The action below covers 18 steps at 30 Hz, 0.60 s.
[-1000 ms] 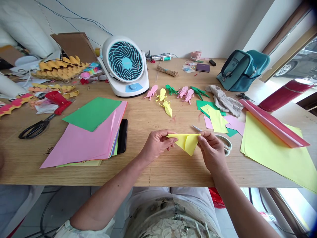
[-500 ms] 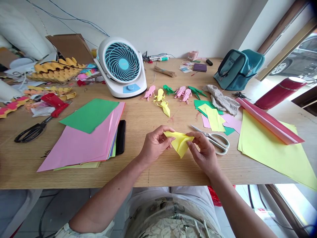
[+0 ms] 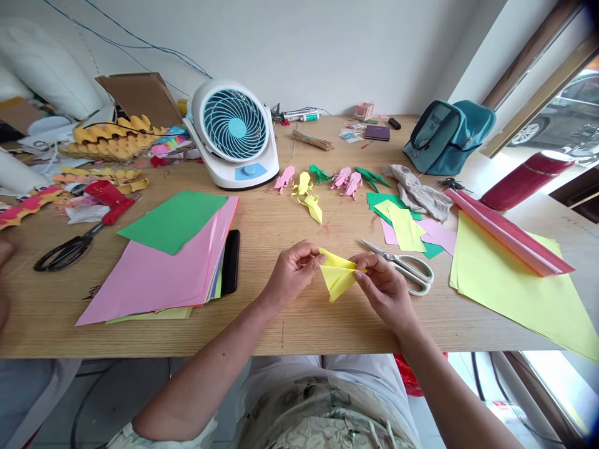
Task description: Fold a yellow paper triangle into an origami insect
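Note:
A folded yellow paper (image 3: pixel 337 278) is held between my two hands above the front of the table. My left hand (image 3: pixel 294 272) pinches its upper left corner with thumb and fingers. At its right corner, my right hand (image 3: pixel 382 285) grips the paper the same way. Scissors with pale handles (image 3: pixel 416 272) lie just beyond my right hand. Behind the hands sit small folded paper figures: a yellow one (image 3: pixel 312 208), a pink one (image 3: pixel 352 185) and a green one (image 3: pixel 372 178), among several others.
Stacked coloured sheets (image 3: pixel 163 274) and a black phone (image 3: pixel 230 262) lie left, near black-handled scissors (image 3: pixel 63 251). A fan (image 3: pixel 236 134) stands behind. Paper scraps (image 3: pixel 405 226), yellow sheets (image 3: pixel 519 280), a red bottle (image 3: pixel 528 181) and a teal bag (image 3: pixel 444 137) are right. Another person's hand (image 3: pixel 4 280) shows far left.
The yellow paper has turned in my fingers, and its folded layers now look more spread. Another person's hand has come in at the left edge. The view has shifted slightly.

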{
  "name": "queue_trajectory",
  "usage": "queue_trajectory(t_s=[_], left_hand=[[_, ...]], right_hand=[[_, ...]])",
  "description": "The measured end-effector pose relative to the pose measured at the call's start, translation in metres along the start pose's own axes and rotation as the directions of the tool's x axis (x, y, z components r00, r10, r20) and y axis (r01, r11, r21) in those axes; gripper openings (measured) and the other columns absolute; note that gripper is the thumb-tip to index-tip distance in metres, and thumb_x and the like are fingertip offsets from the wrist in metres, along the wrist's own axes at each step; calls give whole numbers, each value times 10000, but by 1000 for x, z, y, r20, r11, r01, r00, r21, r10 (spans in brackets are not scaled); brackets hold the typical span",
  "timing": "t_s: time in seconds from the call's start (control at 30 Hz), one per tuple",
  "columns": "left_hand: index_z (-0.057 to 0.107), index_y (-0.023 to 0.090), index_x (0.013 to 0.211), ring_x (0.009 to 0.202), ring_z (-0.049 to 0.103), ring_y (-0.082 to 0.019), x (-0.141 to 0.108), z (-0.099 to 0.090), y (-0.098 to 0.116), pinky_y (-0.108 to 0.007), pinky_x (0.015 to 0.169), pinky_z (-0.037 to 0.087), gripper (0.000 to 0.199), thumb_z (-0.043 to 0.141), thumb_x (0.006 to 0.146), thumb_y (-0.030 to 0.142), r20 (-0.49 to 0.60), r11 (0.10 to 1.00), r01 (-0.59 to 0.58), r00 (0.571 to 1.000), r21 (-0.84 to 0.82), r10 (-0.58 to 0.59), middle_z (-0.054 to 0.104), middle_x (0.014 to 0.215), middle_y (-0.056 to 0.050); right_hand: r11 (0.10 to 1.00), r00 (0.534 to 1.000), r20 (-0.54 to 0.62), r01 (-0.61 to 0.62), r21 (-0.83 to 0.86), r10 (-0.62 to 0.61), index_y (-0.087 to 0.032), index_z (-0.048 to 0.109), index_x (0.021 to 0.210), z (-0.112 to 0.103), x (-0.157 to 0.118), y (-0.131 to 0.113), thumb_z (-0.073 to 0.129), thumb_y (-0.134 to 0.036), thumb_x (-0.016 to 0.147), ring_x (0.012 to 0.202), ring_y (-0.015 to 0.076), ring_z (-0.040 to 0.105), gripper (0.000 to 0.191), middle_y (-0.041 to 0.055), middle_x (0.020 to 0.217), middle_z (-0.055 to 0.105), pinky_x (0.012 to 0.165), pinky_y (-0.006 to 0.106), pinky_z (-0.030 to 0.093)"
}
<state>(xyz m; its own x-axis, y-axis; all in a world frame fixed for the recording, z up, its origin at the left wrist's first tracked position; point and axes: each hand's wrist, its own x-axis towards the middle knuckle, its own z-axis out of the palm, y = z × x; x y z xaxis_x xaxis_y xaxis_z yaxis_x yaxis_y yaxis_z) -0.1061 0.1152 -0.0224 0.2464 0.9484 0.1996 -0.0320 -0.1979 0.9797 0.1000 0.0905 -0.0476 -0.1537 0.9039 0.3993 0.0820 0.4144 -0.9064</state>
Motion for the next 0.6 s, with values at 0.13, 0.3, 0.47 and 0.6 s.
queue_trajectory(t_s=[0.13,0.3,0.47,0.6], left_hand=[[625,161,762,548,483,-65,0,3,-1,-181,495,402,293,698,830,436,-39,999,-24,999,29,25,532,688,32],[607,166,800,496,510,-59,-2,6,1,-177,503,412,238,672,839,392,-4,998,62,998,-18,-62,564,619,55],[569,169,787,432,523,-47,-1,6,-1,-164,448,411,236,693,817,368,-2,988,108,994,-110,-109,588,620,61],[619,177,1018,377,529,-41,-3,6,-1,-146,362,324,269,683,828,356,4,987,112,994,-113,-112,596,650,71]], right_hand=[[996,996,81,55,-77,-49,-258,642,957,2,3,-6,601,-362,940,938,229,602,112,69,1013,645,806,376,502],[992,987,143,91,-92,-77,-245,656,831,3,5,-13,629,-330,926,927,224,597,130,61,1006,635,840,385,479],[996,996,83,36,-77,-30,-225,615,713,3,4,-12,641,-344,919,921,219,603,239,61,987,652,835,369,477],[995,1000,29,-2,-98,5,-215,592,684,4,4,-11,631,-332,929,898,200,603,274,55,959,661,825,345,472]])
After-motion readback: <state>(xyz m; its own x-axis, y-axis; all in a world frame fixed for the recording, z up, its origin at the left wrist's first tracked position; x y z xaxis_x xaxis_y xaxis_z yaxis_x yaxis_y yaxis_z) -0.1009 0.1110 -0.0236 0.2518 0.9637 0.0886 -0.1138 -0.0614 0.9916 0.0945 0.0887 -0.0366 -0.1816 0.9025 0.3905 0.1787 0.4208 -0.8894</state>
